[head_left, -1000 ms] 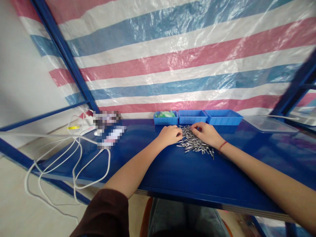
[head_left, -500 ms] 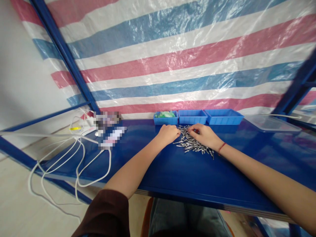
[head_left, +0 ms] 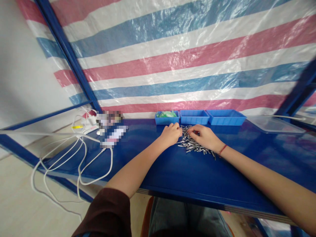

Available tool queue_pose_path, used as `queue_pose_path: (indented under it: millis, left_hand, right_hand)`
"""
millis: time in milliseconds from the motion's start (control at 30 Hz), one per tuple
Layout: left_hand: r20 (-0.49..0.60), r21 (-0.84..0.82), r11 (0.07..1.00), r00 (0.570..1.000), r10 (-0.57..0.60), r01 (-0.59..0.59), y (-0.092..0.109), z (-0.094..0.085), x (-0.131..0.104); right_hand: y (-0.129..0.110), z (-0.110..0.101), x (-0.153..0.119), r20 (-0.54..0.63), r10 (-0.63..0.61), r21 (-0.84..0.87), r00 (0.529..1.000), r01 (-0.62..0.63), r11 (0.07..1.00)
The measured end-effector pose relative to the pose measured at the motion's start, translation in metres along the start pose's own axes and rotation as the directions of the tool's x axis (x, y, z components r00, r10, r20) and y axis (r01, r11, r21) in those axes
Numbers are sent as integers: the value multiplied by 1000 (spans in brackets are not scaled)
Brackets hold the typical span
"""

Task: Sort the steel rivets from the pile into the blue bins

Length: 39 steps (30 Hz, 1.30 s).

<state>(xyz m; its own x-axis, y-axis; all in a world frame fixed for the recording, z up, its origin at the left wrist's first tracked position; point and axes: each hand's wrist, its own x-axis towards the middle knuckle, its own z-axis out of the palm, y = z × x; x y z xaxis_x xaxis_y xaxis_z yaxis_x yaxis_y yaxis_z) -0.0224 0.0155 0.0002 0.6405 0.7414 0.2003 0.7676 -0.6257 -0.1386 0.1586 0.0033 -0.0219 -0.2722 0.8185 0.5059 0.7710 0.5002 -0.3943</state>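
A loose pile of thin, silvery metal pieces that look like blind rivets (head_left: 195,145) lies on the blue table (head_left: 172,171). At the pile's left edge is my left hand (head_left: 172,134), its fingers curled down and closed; whatever they hold is hidden behind the knuckles. My right hand (head_left: 206,138), with a red string on the wrist, rests over the right side of the pile. Its thumb and fingertips come together in a pinch among the rivets, and I cannot make out what is between them.
Behind the pile stand three blue bins in a row: the left bin (head_left: 167,120) holds green and whitish plastic, then a middle bin (head_left: 194,118) and a wider right bin (head_left: 225,119). A clear plastic lid (head_left: 275,125) lies far right. White cables (head_left: 82,164) hang at left.
My left hand has risen slightly, with its knuckles higher and fingers more bent. The right hand stays over the pile almost unmoved. The whole view has shifted slightly.
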Motion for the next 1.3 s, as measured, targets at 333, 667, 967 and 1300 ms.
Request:
queue_pose_path:
  millis: [333, 667, 967, 1300]
  left_hand:
    - [-117, -214, 976, 991, -71, 45, 7, 5, 5]
    - [-251, -763, 643, 946, -206, -62, 8, 17, 19]
    - [-225, -774, 632, 953, -204, -47, 5, 18, 21]
    - [-186, -874, 479, 966, -178, -81, 11, 20, 20]
  right_hand:
    - [-7, -1, -2, -65, 61, 134, 996, -52, 990]
    - [-8, 2, 0, -44, 197, 621, 979, -128, 773]
    - [-9, -7, 2, -117, 250, 622, 961, -125, 773]
    - [-12, -9, 1, -75, 259, 647, 963, -150, 747]
